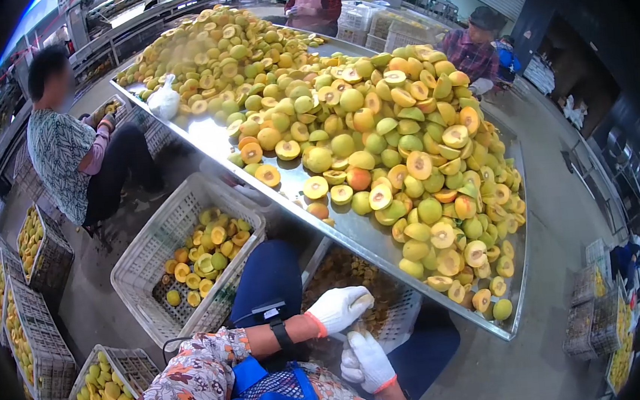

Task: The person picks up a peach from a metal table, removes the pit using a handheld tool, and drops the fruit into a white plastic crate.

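My left hand (340,310), in a white glove with an orange cuff, is closed above a crate of brown pits (348,273) between my knees. Just below it and to the right, my right hand (367,363), also in a white glove, has its fingers curled together. What either hand holds, if anything, is hidden by the gloves. Beyond them stands a metal table (302,205) heaped with yellow-green fruit halves (419,166), several showing a brown pit or hollow.
A large white crate (141,267) partly filled with fruit halves stands left of my knee. More filled crates (106,390) line the left side. A seated person (68,152) works at left; two others (312,5) are beyond the table. A white bag (164,101) lies on the table's edge.
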Tool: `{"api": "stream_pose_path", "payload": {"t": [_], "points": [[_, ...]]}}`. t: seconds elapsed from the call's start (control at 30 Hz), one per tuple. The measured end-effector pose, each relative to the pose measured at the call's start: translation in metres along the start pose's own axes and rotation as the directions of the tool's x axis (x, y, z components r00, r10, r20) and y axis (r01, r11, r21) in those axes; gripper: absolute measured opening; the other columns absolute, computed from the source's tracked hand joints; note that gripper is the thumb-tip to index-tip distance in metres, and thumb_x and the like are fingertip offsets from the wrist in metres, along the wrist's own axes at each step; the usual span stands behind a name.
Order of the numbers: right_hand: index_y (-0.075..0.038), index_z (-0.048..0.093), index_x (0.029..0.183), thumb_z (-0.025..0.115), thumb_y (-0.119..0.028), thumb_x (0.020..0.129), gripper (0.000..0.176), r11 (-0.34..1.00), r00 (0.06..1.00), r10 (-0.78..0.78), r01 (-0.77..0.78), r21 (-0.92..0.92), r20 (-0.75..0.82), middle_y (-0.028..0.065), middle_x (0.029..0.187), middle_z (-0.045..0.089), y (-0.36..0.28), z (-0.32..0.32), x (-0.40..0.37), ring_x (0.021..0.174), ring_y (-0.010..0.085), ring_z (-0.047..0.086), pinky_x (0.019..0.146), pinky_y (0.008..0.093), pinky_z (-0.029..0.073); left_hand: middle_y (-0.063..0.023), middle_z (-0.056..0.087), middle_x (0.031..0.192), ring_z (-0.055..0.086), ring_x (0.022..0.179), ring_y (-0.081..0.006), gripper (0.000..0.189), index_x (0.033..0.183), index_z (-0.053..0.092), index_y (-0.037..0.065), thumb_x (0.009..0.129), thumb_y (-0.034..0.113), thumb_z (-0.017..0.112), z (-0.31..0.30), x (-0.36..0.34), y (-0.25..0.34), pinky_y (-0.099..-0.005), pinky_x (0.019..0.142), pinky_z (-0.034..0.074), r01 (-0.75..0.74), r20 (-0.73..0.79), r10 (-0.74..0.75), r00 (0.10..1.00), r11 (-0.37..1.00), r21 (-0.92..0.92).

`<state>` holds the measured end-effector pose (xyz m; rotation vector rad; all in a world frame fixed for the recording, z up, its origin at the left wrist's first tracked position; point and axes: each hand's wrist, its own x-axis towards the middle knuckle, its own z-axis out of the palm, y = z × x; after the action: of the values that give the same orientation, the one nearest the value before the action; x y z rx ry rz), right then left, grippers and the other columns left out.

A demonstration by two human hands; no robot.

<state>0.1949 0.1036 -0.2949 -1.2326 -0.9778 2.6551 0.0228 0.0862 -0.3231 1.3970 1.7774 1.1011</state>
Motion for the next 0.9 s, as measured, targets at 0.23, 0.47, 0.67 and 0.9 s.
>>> {"api": "stream_pose_path", "payload": {"t": [0.23,0.47,0.67,0.9], "points": [[-0.018,0.048,0.113,0.05,-0.029,0.107,0.013,1.0,1.0,-0.004,0.005,-0.017,0.031,-0.0028,0.062,0.037,0.004,-0.006,-0.002,0.041,0.0083,0.03,0.039,0.0247,0.023,-0.0152,0.07,0.091,0.07,0.084,-0.0308,0.029,0.106,0.068,0.005,0.104,0.028,0.05,-0.001,-0.002,0.012,-0.0385,0.077,0.054,0.222,0.068,-0.219,0.973,0.974,-0.052],[-0.017,0.046,0.104,0.051,-0.033,0.108,0.017,0.978,0.983,0.099,-0.124,0.166,0.155,-0.0015,0.059,0.039,0.002,-0.015,-0.012,0.038,0.0112,0.031,0.04,0.0285,0.025,-0.0102,0.07,0.086,0.068,0.075,-0.0215,0.033,0.107,0.068,0.003,0.105,0.03,0.049,-0.004,0.0,0.009,-0.0353,0.073,0.055,0.454,0.287,-0.36,0.888,0.785,-0.421],[-0.019,0.045,0.098,0.051,-0.034,0.108,0.019,0.992,0.994,0.086,-0.092,0.091,0.074,-0.0007,0.058,0.039,0.0,-0.009,-0.014,0.038,0.0117,0.031,0.039,0.0296,0.025,-0.0109,0.07,0.084,0.068,0.07,-0.0194,0.032,0.106,0.068,0.003,0.105,0.029,0.049,0.012,-0.005,0.007,-0.0335,0.066,0.055,0.282,0.052,-0.278,0.959,0.918,-0.28],[-0.019,0.044,0.099,0.051,-0.036,0.107,0.02,0.996,0.996,0.029,-0.035,0.077,0.079,-0.0009,0.059,0.039,0.009,-0.014,-0.009,0.038,0.0114,0.031,0.039,0.029,0.025,-0.0117,0.069,0.083,0.069,0.076,-0.0211,0.032,0.104,0.068,0.003,0.105,0.029,0.049,0.012,-0.011,0.011,-0.0341,0.07,0.055,0.171,-0.045,-0.183,0.982,0.967,-0.19]]}}
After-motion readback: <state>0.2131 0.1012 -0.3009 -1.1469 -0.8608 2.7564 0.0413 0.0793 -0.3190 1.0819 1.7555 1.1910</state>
